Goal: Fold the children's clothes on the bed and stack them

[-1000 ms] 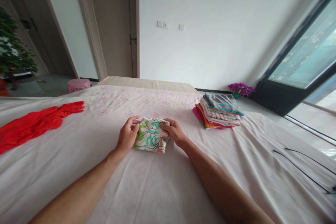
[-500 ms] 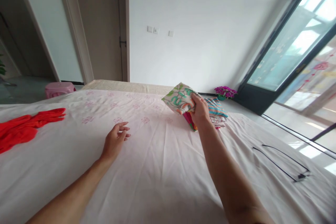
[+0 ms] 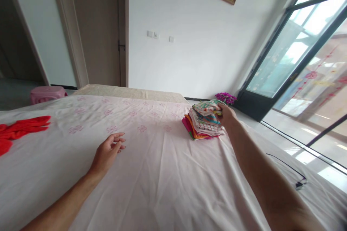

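Note:
My right hand (image 3: 226, 113) grips the near right edge of a folded cloth (image 3: 205, 106) with a green and orange pattern on white. That cloth rests on top of a stack of folded cloths (image 3: 204, 130) in pink, orange, white and blue stripes. Fingers under its edge are partly hidden. Over the middle left of the white sheet (image 3: 151, 173), my left hand (image 3: 108, 149) hovers with nothing in it, its fingers loosely curled and apart.
A red garment (image 3: 23, 130) lies on the sheet at the far left. Black-framed glasses (image 3: 300, 182) lie at the right, partly behind my forearm. Beyond the sheet are a pink stool (image 3: 48, 94), purple flowers (image 3: 226, 97) and a glass door (image 3: 276, 57).
My right hand has carried the patterned cloth right and down onto the stack. The view has shifted a little, and my left hand keeps much the same pose.

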The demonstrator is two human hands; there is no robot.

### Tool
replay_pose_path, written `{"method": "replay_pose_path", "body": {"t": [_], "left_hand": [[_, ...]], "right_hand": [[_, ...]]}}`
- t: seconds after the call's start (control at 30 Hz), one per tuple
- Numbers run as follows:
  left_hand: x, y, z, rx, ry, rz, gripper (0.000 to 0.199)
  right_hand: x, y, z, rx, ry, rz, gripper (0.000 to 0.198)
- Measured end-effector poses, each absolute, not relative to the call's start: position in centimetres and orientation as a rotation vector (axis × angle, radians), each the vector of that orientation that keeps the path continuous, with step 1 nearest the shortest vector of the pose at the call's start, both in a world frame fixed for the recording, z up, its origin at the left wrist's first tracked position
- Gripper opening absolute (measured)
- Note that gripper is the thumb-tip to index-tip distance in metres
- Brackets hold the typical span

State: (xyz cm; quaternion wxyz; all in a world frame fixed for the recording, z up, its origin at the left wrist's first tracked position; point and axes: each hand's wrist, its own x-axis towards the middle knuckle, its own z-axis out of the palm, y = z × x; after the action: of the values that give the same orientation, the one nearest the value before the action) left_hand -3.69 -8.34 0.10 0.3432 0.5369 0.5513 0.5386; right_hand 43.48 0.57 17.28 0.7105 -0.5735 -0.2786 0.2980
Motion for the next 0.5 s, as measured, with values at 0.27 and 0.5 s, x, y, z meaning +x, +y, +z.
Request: {"method": "replay_pose_path", "body": {"t": [0.27,0.5], "left_hand": [[-3.9,-8.1,-0.4,1.411,1.425,1.381,0.05],[-3.7,-8.1,0.0,1.411,1.439,1.362,0.049]], "right_hand": [[45.0,1.0,17.4,-1.408,-0.613,0.569,0.015],[46.4,-0.2,16.5,-1.602,-0.776,0.515,0.015]]}}
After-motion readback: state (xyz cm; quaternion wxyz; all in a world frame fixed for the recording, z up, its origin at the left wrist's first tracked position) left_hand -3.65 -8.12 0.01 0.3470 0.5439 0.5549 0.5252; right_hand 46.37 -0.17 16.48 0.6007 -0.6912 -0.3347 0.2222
